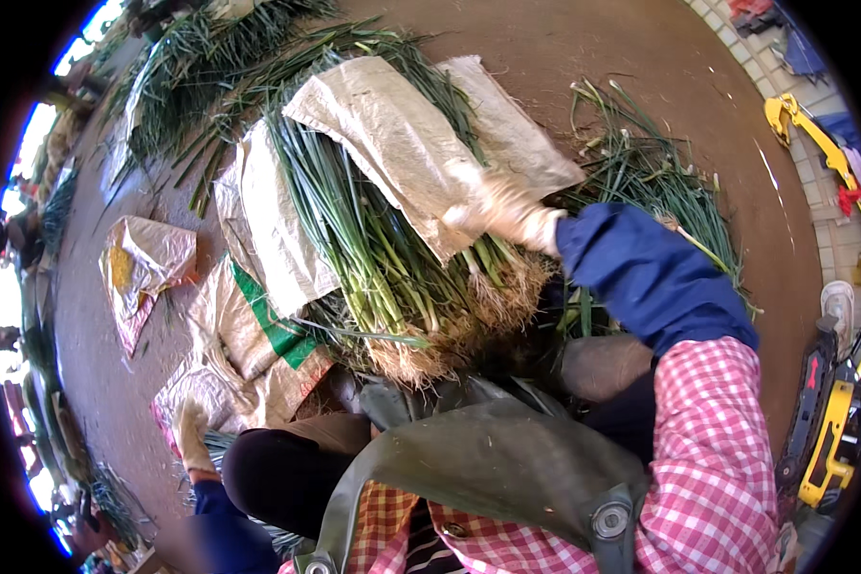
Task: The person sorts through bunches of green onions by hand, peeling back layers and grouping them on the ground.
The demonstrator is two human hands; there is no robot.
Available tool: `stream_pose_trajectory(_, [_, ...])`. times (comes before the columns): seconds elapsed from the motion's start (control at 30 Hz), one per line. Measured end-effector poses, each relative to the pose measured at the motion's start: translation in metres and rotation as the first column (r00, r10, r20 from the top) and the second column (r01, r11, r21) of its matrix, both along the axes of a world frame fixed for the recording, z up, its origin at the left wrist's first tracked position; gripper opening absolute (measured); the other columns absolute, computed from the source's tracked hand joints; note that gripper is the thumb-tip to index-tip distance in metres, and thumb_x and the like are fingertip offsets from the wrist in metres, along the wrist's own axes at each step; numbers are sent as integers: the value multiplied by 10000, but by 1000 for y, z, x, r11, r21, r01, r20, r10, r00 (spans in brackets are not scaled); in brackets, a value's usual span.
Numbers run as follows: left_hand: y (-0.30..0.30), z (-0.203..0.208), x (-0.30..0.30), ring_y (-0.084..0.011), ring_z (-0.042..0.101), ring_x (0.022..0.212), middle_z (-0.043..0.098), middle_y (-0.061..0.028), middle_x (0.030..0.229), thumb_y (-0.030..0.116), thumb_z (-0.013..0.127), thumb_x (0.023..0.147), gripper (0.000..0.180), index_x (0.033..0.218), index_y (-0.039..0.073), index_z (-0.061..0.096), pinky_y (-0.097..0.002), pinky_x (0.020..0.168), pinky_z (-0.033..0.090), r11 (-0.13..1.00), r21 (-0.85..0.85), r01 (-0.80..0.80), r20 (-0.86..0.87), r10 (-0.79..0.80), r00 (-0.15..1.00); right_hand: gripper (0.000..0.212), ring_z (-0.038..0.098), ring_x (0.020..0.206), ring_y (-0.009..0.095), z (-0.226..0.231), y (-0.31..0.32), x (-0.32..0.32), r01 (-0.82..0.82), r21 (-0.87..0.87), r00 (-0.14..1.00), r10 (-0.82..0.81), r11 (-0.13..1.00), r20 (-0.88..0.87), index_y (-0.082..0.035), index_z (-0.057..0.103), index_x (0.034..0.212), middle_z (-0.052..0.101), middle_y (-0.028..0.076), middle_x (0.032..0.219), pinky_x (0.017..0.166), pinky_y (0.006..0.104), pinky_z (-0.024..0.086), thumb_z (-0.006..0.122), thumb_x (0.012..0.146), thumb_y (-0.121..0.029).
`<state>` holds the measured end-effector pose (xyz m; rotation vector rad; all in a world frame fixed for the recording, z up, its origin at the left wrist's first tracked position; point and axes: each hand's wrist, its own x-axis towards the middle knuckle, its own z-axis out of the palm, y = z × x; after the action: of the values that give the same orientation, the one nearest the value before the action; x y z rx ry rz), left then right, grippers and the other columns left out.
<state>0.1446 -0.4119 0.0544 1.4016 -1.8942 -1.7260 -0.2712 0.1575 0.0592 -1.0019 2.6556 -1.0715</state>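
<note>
A large heap of green onions [359, 253] lies in front of my knees, pale roots toward me and green leaves pointing away. A beige woven sack [383, 124] is draped over its top. My right hand [507, 206], in a pale glove and slightly blurred, is over the sack's right edge with thumb and fingers apart. To the lower left, my left hand [192, 435], also gloved, is beside a crumpled woven sack [225, 378] with a green stripe. Its fingers are too indistinct to read.
More green onions [655, 177] lie loose on the right, and another pile [210, 67] is at the far left. A small crumpled sack [143, 263] rests on the brown floor [564, 38]. Yellow equipment [827, 440] stands at the right edge. A dark green apron [488, 440] covers my lap.
</note>
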Motion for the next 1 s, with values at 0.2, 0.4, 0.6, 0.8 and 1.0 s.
stream_pose_trajectory(0.2, [83,101,-6,-125,603,897,628,-58,1018,295,564,920,440,1242,-2,531,-238,834,478,997,-29,75,-273,-80,959,561,538,659,188,18,-68,55,-12,512,984,-80,859,157,3,388,1350,610,138,875,605,351,494,397,953,-393])
stream_pose_trajectory(0.4, [182,201,-58,-235,564,1119,535,-174,1260,272,504,956,471,1292,-53,453,-344,992,439,959,-134,249,-535,-282,796,387,613,793,253,63,32,-23,659,-229,689,-452,716,567,65,573,1062,665,172,840,679,365,511,459,902,-268])
stream_pose_trajectory(0.6, [282,141,-129,-259,575,1096,544,-165,1249,297,551,915,452,1246,-8,509,-403,989,445,869,219,444,-670,-197,716,277,662,811,341,-38,163,-42,968,-47,251,-964,248,85,30,663,858,677,210,853,689,407,507,556,817,-222])
stream_pose_trajectory(0.8, [372,38,-134,-152,607,826,635,-46,947,240,596,880,273,1068,42,605,-297,784,498,863,410,296,-450,-91,888,210,614,732,214,-64,22,51,579,89,786,-584,811,203,-55,627,977,661,91,848,688,328,487,579,887,-238])
stream_pose_trajectory(1.0, [382,-63,-130,-86,468,551,560,20,802,255,605,845,186,966,115,606,-230,467,375,792,603,92,-271,95,958,417,595,925,355,-46,-18,130,561,312,818,-570,766,-71,-38,537,1170,628,199,1026,799,426,463,608,862,-309])
